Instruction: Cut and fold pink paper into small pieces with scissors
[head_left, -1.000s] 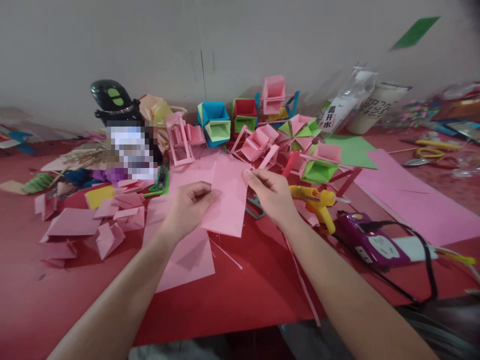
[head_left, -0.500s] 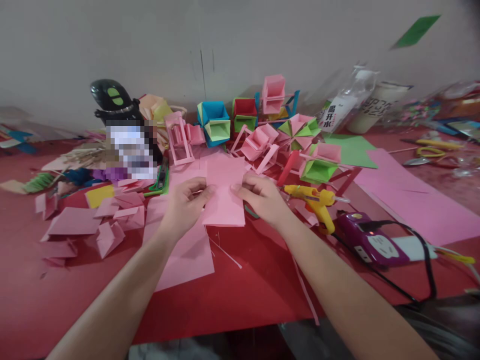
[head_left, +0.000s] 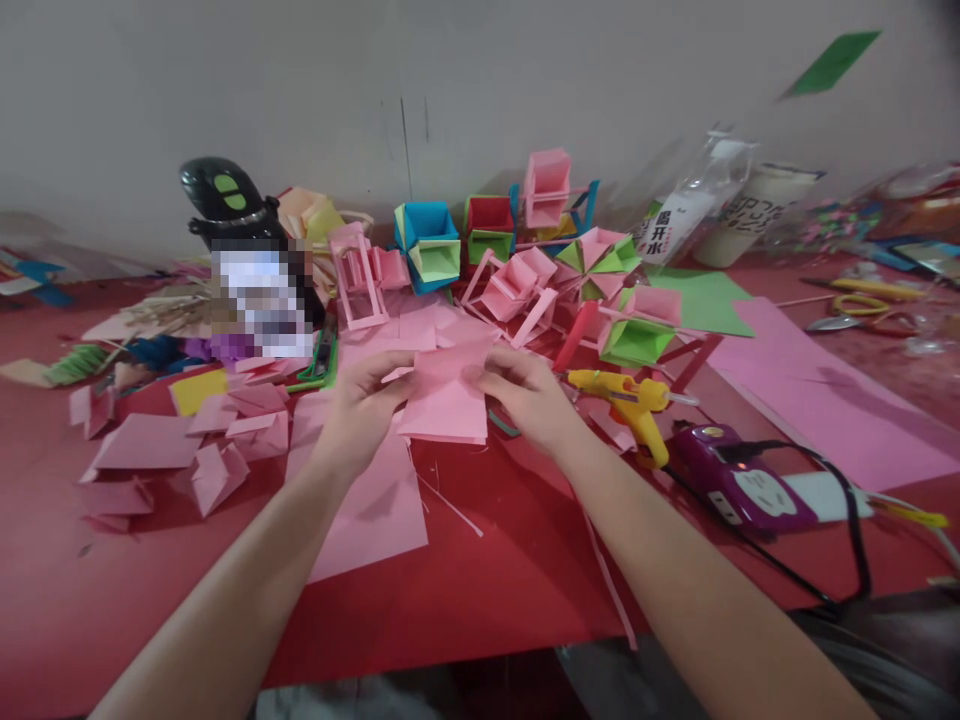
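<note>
A small sheet of pink paper (head_left: 448, 405) is held above the table, bent across its upper part so that it looks shorter. My left hand (head_left: 369, 410) pinches its left edge between thumb and fingers. On the opposite edge, my right hand (head_left: 527, 395) grips with the thumb on the near face. Larger pink sheets (head_left: 367, 525) lie flat beneath and to the left of it. Several folded pink paper pieces (head_left: 219, 478) are heaped left of my left hand. A yellow glue gun (head_left: 630, 400) rests just right of my right hand.
Folded paper models, among them a blue box (head_left: 427, 235), line the wall. A purple power adapter (head_left: 750, 485) with cables sits at right, near a pink sheet (head_left: 840, 400). A phone (head_left: 262, 300) with a blurred screen leans at left. A bottle (head_left: 697, 205) stands behind.
The held paper has turned from slanted to straight, and its upper part has bent over. My right hand has moved slightly left and lower along the edge.
</note>
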